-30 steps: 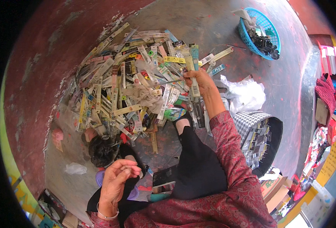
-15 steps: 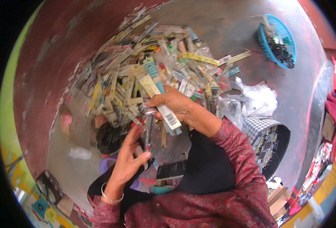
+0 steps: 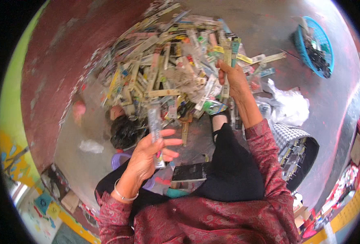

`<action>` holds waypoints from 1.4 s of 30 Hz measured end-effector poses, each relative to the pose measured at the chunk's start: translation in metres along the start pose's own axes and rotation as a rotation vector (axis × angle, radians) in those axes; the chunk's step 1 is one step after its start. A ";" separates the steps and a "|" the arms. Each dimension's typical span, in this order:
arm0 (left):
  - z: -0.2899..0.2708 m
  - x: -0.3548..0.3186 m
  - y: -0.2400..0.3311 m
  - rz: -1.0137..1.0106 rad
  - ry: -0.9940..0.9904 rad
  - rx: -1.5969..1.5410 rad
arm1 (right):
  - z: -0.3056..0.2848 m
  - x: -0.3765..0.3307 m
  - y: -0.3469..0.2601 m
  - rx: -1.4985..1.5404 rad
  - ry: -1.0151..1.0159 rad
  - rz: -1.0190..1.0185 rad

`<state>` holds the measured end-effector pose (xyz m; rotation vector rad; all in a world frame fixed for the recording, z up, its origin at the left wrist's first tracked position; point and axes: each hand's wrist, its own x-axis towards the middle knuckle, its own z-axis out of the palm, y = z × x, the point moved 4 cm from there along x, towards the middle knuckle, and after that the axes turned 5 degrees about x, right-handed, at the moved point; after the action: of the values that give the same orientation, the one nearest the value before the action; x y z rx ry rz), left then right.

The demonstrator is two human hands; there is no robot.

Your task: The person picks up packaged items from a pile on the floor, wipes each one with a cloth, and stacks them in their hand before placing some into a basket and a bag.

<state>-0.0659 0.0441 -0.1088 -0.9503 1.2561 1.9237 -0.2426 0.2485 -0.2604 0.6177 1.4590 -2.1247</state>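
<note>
Near, left hand pinching a long clear packet upright, bare floor open to its left. Farther right, right hand closed around another strip packet at the heap's edge. Checkered basket crowding right; blue basket far right.

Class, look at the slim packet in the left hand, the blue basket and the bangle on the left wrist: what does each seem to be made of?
Slim packet in the left hand: seemingly clear glossy plastic film, since it glints.
Blue basket: likely moulded plastic, from its even bright colour and open lattice wall.
Bangle: probably metal, thin and silvery with a shine.
</note>
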 end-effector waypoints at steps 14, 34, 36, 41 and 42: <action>-0.015 0.002 -0.005 0.052 0.140 0.027 | -0.050 0.067 0.058 -1.176 0.422 -0.264; -0.014 -0.002 -0.003 0.055 0.131 0.023 | -0.111 0.075 -0.027 -0.772 0.262 -0.472; -0.013 -0.002 -0.003 0.053 0.127 0.028 | -0.088 0.083 -0.029 -1.059 0.303 -0.481; -0.012 0.000 -0.003 0.046 0.122 0.003 | -0.065 0.109 -0.010 -1.531 0.243 -0.435; -0.011 0.001 -0.002 0.042 0.118 0.007 | -0.073 0.117 0.000 -1.527 0.259 -0.435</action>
<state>-0.0624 0.0346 -0.1135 -1.0553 1.3592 1.9173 -0.3270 0.3010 -0.3554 -0.0689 2.8638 -0.5744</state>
